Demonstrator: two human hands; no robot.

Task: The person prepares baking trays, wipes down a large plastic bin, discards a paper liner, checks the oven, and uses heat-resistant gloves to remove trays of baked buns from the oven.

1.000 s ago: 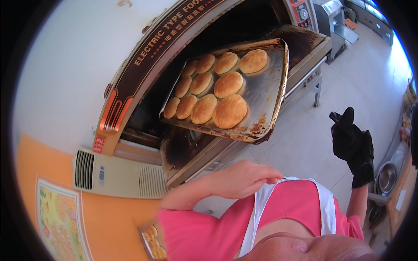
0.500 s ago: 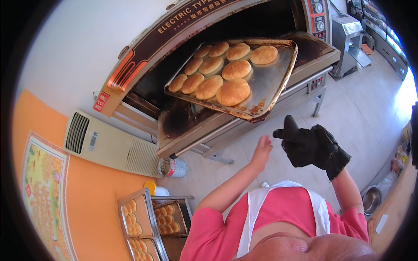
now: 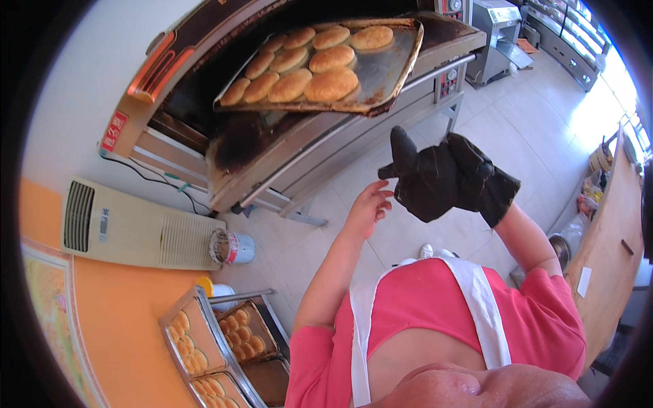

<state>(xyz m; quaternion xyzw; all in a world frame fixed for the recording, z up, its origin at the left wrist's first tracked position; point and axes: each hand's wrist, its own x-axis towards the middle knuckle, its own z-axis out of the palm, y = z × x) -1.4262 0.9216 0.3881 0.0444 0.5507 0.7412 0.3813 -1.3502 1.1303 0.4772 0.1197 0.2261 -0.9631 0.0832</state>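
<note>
My left hand (image 3: 369,209) is bare and raised in front of the oven, fingers slightly bent and apart, holding nothing. Close to its right, my right hand (image 3: 484,178) wears a thick black glove. Its gloved fingers are closed on what looks like a second black glove (image 3: 425,182), whose thumb points up. Beyond both hands, a worn metal baking tray (image 3: 391,71) rests at the mouth of the deck oven. Several round golden-brown flatbreads (image 3: 331,86) lie on its left and middle parts; its right side is bare metal.
The oven's ledge and front rail (image 3: 435,73) stand ahead. At lower left, a rack (image 3: 235,360) holds trays of bread, near a white bucket (image 3: 238,246) and a beige air conditioner (image 3: 143,224). A wooden table (image 3: 612,272) is at right; a metal machine (image 3: 491,37) stands far right.
The view has shifted, so the oven and tray appear higher and further left. My left hand's fingers have bent more beside the black gloves. The tray still sits at the oven mouth.
</note>
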